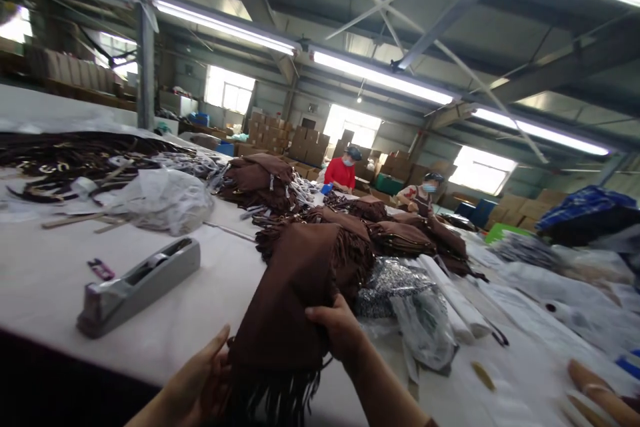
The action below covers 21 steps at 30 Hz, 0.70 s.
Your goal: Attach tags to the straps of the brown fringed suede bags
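A dark brown fringed bag point(285, 300) is tilted up in front of me at the table's near edge, its fringe hanging down at the bottom. My right hand point(343, 327) grips its right side, thumb on the front face and the other fingers hidden behind. At the lower left edge, my left hand point(205, 370) holds the bag with curled fingers, the thumb pointing up along the side. Right behind it, more brown fringed bags point(400, 238) lie in piles. A grey tape dispenser point(145, 287) stands to the left, beside small purple thread snips point(101, 269).
Clear plastic bags point(425, 320) and white rolls point(453, 307) lie to the right. Dark straps point(100, 153) are heaped at the far left. Another person's hand point(595, 387) reaches in at the lower right. Two masked people point(340, 173) work across the table.
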Each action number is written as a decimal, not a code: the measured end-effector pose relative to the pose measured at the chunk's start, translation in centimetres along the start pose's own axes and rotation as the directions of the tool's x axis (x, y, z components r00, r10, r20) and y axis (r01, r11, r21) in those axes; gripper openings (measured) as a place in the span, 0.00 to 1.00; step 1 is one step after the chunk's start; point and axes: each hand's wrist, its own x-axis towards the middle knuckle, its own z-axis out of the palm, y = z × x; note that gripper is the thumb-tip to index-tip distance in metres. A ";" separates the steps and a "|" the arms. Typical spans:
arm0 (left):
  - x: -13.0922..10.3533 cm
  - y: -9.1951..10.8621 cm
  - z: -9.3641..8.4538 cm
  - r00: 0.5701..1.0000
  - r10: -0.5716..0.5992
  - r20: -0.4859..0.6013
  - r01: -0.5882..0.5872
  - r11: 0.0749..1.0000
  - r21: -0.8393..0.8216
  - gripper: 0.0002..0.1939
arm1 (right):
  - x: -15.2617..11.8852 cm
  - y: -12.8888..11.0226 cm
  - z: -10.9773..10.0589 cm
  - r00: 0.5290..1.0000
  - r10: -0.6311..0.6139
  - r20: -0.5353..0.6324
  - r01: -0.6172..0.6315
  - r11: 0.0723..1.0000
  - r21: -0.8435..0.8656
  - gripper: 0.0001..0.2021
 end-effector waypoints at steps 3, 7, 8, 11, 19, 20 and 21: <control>-2.4 -0.6 -0.5 0.996 0.072 0.047 -0.062 0.982 -0.179 0.17 | -0.2 -1.5 1.6 0.989 0.047 0.139 -0.051 0.998 0.028 0.39; -5.1 -1.3 -0.8 0.973 0.228 0.017 -0.214 0.935 -0.281 0.19 | 0.6 -3.0 2.4 0.975 -0.029 0.221 0.021 0.999 0.039 0.41; -5.5 -1.5 -0.7 0.961 0.277 0.010 -0.264 0.925 -0.275 0.21 | 1.1 -3.1 2.2 0.973 -0.055 0.225 0.048 0.998 0.033 0.40; -5.2 -2.0 -0.6 0.923 0.384 0.002 -0.382 0.919 -0.099 0.24 | 3.4 -2.4 0.7 0.979 -0.076 0.190 0.096 0.991 -0.097 0.34; 2.4 -2.8 -0.9 0.827 0.508 -0.239 -0.348 0.798 0.492 0.23 | 5.5 2.2 -5.9 0.865 -0.369 -0.341 -0.094 0.548 -0.831 0.26; 3.1 -3.0 -1.2 0.834 0.501 -0.231 -0.325 0.784 0.529 0.23 | 4.4 3.0 -6.2 0.839 -0.431 -0.332 -0.098 0.481 -0.871 0.27; 3.7 -3.2 -1.5 0.839 0.496 -0.222 -0.306 0.768 0.563 0.22 | 2.9 3.8 -6.2 0.823 -0.492 -0.283 -0.080 0.393 -0.916 0.27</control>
